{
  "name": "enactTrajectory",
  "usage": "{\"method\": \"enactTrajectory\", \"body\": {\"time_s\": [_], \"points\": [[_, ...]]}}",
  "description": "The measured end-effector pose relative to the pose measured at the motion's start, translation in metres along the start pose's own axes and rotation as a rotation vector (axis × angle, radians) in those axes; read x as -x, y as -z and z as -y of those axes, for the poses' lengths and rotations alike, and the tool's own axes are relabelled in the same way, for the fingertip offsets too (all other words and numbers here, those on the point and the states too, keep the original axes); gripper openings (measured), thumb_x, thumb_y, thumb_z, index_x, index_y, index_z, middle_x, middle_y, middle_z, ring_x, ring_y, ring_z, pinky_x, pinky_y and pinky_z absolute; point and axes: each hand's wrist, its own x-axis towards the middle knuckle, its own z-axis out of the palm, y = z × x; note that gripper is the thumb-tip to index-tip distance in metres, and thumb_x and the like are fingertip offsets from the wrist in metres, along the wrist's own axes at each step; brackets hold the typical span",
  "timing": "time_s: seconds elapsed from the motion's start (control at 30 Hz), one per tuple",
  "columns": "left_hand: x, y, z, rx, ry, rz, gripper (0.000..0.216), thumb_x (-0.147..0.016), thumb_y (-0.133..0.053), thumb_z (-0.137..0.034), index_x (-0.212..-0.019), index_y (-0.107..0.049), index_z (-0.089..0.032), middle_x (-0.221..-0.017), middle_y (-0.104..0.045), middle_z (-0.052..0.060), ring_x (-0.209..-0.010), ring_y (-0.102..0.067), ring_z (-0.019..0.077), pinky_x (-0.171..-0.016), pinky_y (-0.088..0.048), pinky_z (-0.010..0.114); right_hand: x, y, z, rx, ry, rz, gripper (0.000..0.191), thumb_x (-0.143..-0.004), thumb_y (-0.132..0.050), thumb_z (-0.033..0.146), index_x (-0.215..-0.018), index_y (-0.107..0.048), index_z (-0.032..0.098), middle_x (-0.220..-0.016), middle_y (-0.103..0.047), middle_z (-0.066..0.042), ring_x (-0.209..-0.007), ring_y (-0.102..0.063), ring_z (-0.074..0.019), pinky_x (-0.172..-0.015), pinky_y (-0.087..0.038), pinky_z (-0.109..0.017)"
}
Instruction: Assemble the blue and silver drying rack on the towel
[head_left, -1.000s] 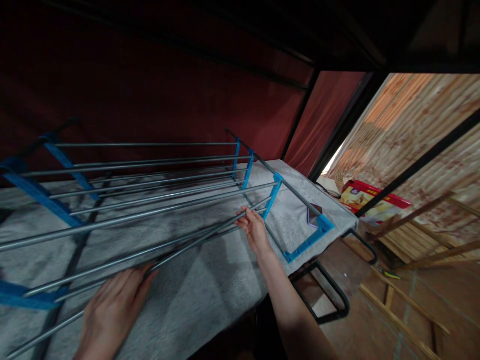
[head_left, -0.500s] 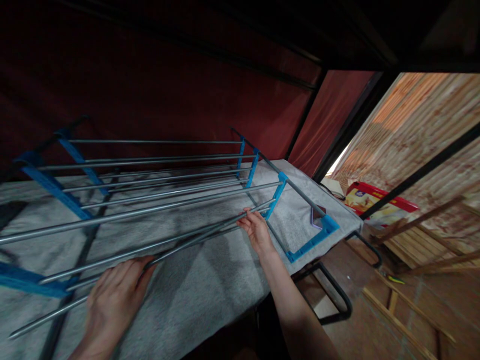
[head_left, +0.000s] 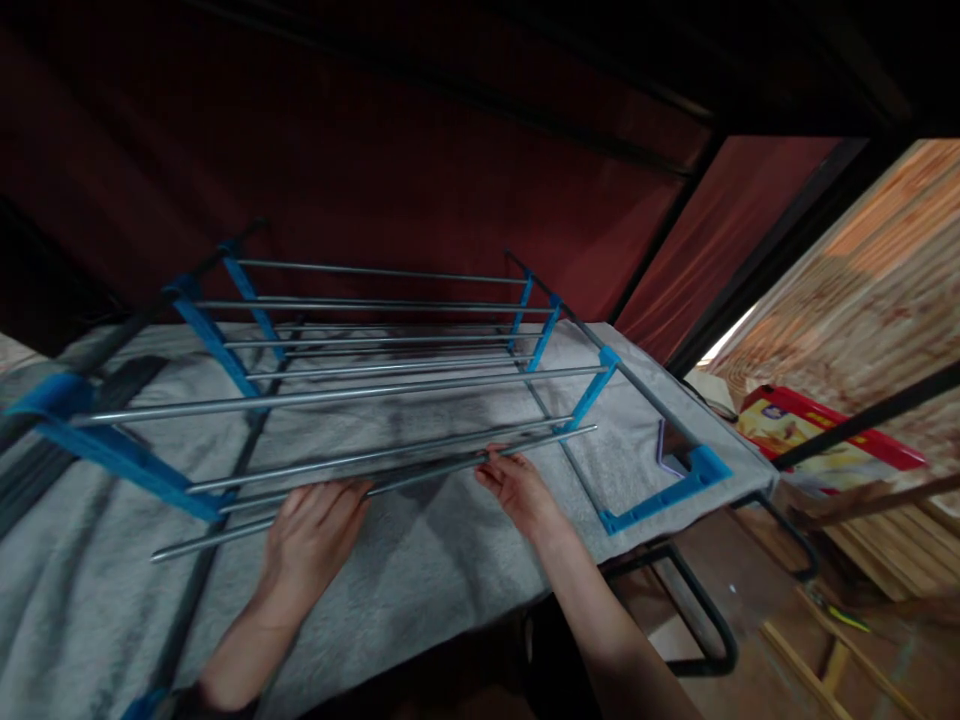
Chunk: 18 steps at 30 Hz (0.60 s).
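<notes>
A loose grey metal rod [head_left: 427, 474] runs crosswise in front of a rack with metal bars [head_left: 360, 392] and blue plastic brackets [head_left: 592, 396]. My left hand [head_left: 319, 525] is closed over the rod left of its middle. Farther right, my right hand [head_left: 517, 488] pinches the same rod between thumb and fingers. The rod's right end shows just in front of a blue bracket's lower end; I cannot tell whether they touch. Its left end sticks out past my left hand. At the right, another blue bracket [head_left: 667, 492] has no bar in it.
A grey cloth [head_left: 420, 580] covers the surface under the rack. A purple-edged object [head_left: 667, 455] lies inside the right frame. Beyond the edge are a red and yellow box [head_left: 825, 440], wooden slats [head_left: 877, 535] and a black metal frame [head_left: 697, 610]. A dark red wall [head_left: 390, 150] stands behind.
The view has swung left. The rod's right end now reaches past the bracket's lower end, where before it lay over the bracket. Both hands still hold the rod.
</notes>
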Motion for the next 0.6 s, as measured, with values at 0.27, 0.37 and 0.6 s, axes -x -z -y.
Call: {"method": "enactTrajectory", "body": {"time_s": [0.27,0.37,0.6], "points": [[0.001,0.012,-0.037,-0.086,-0.044,-0.107,0.039,-0.089,-0.058,-0.012,-0.122,-0.064,-0.031,-0.118,-0.072,0.005,-0.123,-0.061,0.0215,-0.11,-0.041,0.043,0.0,0.017,-0.001,-0.069,0.01,-0.091,0.014,-0.071,-0.084,0.013,-0.074,-0.072,0.02,-0.085,-0.079,0.001,-0.081,-0.074,-0.0132,-0.082,-0.062,-0.026],[0.002,0.014,-0.057,0.01,-0.135,-0.083,0.038,-0.09,-0.055,-0.01,-0.12,-0.065,-0.031,-0.115,-0.074,0.002,-0.122,-0.061,0.0186,-0.111,-0.042,0.04,-0.001,0.021,0.004,-0.067,0.033,-0.112,0.01,-0.076,-0.08,0.013,-0.081,-0.074,0.02,-0.089,-0.079,0.0,-0.084,-0.075,-0.0135,-0.085,-0.062,-0.026],[-0.011,-0.002,-0.077,0.358,0.187,0.181,0.042,-0.097,-0.05,-0.026,-0.139,-0.051,-0.022,-0.129,-0.066,0.011,-0.121,-0.061,0.0234,-0.102,-0.051,0.045,0.005,0.015,0.005,-0.108,-0.001,-0.12,0.012,-0.078,-0.077,0.011,-0.085,-0.076,0.021,-0.089,-0.079,0.0,-0.086,-0.075,-0.0132,-0.086,-0.062,-0.025]]}}
